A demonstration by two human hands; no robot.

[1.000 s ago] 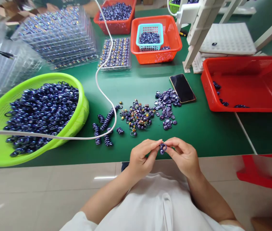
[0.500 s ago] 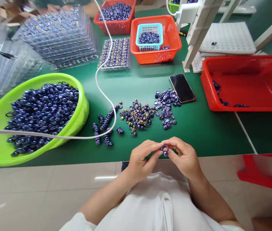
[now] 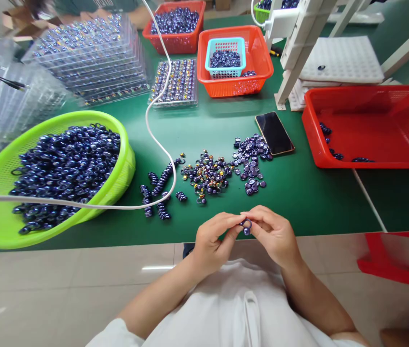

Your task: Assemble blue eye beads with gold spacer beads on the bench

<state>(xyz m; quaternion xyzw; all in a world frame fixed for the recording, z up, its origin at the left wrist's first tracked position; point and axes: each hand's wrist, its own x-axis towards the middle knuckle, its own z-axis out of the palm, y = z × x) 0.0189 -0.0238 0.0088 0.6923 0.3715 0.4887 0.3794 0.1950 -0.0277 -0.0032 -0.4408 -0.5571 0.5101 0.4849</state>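
Note:
Between the fingertips of both hands is a small dark blue shiny ring-shaped piece (image 3: 247, 231), close to the table's front edge. My left hand (image 3: 214, 237) pinches it from the left, and my right hand (image 3: 276, 235) grips its right side; the fingers partly hide it. Just beyond lies a pile of blue ring pieces with gold-coloured parts (image 3: 210, 174). To its right are scattered flat blue caps (image 3: 251, 161). Several rows of stacked blue rings (image 3: 161, 180) lie on the left of the pile.
A green basket (image 3: 127, 159) of blue rings stands left, with a white cable (image 3: 150, 130) across it. A phone (image 3: 275, 132), a red bin (image 3: 367, 161), an orange basket (image 3: 235, 89) and stacked clear trays (image 3: 92, 62) surround the work area. Behind the trays sits another person (image 3: 96, 6).
Both hands keep their pinch on the ring piece, which has shifted very slightly left. The objects on the table stay where they were; the view has tilted a little.

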